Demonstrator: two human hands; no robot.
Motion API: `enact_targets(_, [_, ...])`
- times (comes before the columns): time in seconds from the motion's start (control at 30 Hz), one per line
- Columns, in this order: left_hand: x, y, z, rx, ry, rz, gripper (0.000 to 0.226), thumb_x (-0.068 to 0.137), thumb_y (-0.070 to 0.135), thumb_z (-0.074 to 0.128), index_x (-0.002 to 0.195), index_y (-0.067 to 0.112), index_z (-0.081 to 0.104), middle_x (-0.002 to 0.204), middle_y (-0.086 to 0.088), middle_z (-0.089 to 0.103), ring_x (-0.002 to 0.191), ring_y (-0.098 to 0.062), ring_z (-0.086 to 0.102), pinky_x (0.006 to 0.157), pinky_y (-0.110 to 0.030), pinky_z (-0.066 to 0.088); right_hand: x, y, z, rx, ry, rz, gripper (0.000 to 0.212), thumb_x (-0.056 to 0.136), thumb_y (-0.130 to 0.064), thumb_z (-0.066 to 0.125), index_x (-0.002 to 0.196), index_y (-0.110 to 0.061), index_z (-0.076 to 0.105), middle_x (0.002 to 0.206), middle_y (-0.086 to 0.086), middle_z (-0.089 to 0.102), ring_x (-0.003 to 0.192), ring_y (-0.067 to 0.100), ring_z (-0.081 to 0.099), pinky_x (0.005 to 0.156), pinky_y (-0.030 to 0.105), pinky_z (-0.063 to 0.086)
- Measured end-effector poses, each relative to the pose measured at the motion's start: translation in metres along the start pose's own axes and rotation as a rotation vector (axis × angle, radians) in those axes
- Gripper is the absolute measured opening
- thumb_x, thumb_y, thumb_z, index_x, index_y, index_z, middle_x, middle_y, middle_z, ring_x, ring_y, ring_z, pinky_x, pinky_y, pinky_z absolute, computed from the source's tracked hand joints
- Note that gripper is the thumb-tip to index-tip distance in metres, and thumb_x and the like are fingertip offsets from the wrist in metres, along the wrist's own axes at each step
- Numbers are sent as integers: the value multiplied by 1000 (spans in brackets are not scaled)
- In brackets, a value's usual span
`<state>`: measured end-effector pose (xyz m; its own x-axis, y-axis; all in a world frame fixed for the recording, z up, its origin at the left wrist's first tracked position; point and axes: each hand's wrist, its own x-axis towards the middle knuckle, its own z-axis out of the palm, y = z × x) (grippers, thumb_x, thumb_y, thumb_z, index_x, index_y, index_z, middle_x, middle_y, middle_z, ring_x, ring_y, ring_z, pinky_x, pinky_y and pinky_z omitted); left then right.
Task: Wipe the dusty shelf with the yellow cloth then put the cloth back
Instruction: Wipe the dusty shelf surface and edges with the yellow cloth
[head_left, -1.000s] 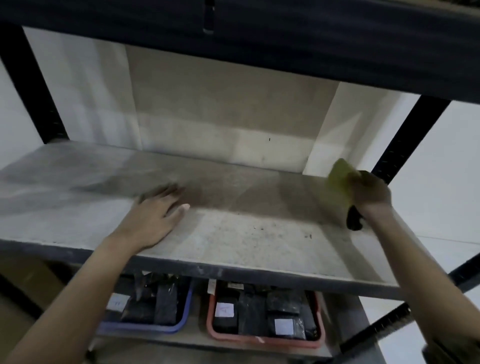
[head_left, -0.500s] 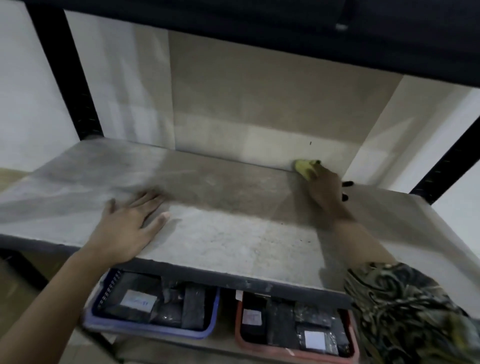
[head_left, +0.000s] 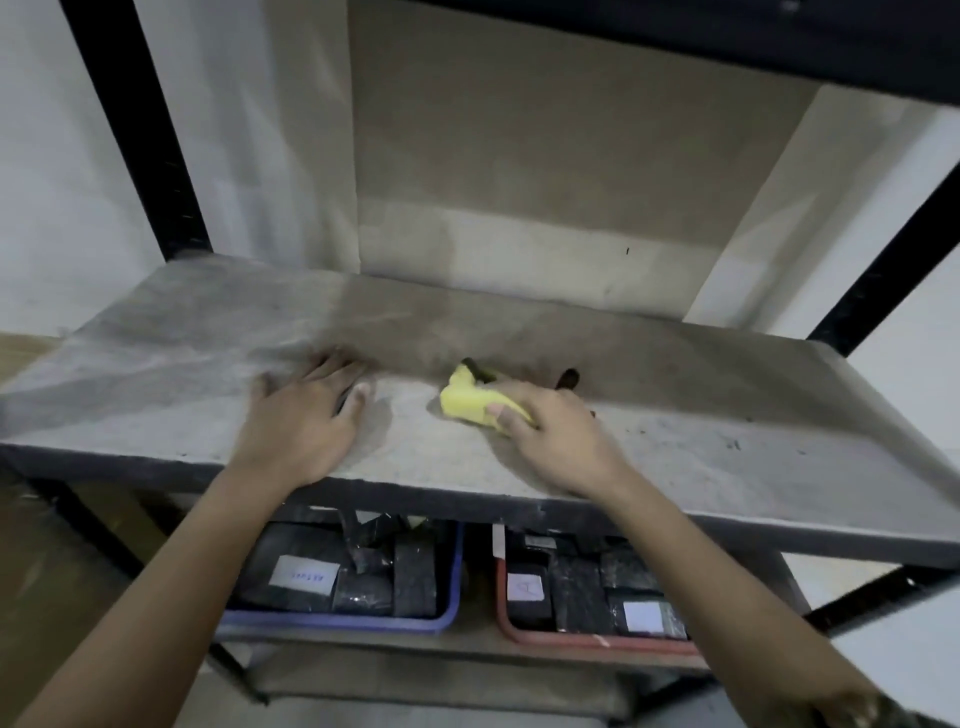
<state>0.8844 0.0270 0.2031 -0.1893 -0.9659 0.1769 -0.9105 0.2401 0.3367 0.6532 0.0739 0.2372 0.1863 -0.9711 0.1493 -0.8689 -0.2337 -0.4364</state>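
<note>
Left hand (head_left: 304, 423) flat on shelf (head_left: 727, 447), right hand (head_left: 553, 434) just beside it gripping yellow cloth (head_left: 467, 402)

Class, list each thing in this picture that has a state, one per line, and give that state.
Left hand: flat on the shelf, fingers spread.
Right hand: grips the cloth, pressing it on the shelf.
Cloth: bunched, on the shelf.
Shelf: dusty, streaked and specked.
Blue tray: below, full of dark packs.
Red tray: below, full of dark packs.
</note>
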Motion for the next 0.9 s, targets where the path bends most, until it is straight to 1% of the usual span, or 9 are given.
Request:
enact_targets(0.17, [-1,-1,-1,-18,-24,5,43,98,28,27,140,31,37,154,10,27,143,-10,18,112,-50,16,-36,-29,18,2,-23,-78,36,95,-29,45,131,-26,50,129,3,59,116,23,54,90,33,39])
enact_targets(0.3, [0,-2,0,-10,-39,0,44,97,30,27,140,32,36,154,11,26,143,-10,18,112,-53,13,-62,-40,34,36,-15,-188,38,96,-30,44,133,-26,48,140,1,49,135,15,36,113,31,26])
enact_targets(0.37, [0,-2,-1,0,-48,5,44,97,30,26,140,32,35,154,10,26,143,-11,18,112,-54,12,-71,-46,32,129,-58,-200,36,96,-28,44,131,-25,50,133,-1,57,126,10,46,107,29,36])
enact_targets(0.4, [1,-3,-1,6,-61,8,44,97,30,26,141,32,35,154,10,26,143,-11,19,112,-54,11,-73,-48,28,207,-81,-178,34,96,-28,44,128,-25,53,124,-2,63,113,9,55,96,27,43])
enact_targets(0.5, [3,-8,-6,11,-113,14,46,98,34,22,143,32,33,155,8,23,144,-12,17,113,-58,5,-79,-53,3,449,-30,-33,22,96,-29,44,107,-28,63,95,-7,67,89,11,62,76,27,48])
enact_targets(0.6, [3,-16,-11,32,-102,21,46,99,37,22,143,31,32,156,7,23,144,-12,17,113,-57,-1,-70,-32,-34,589,189,251,15,95,-32,44,97,-36,59,92,-12,62,86,8,61,72,23,46])
enact_targets(0.67, [2,-25,-14,54,-92,29,46,99,40,22,143,30,32,156,8,22,144,-12,16,113,-57,-1,-57,3,-61,591,400,410,18,93,-35,48,104,-25,59,98,-1,62,82,12,58,71,27,46])
enact_targets(0.77, [2,-42,-15,77,-108,37,60,91,54,13,143,32,32,157,8,18,145,-12,13,113,-58,2,-36,61,-93,429,596,525,28,94,-32,46,109,-11,59,96,11,59,86,28,56,76,40,46])
enact_targets(0.9, [1,-47,-13,114,-119,27,70,81,56,9,144,32,29,157,10,15,145,-10,11,114,-55,3,-7,137,-100,-112,521,641,37,96,-30,34,93,2,53,85,21,56,76,32,50,65,33,30])
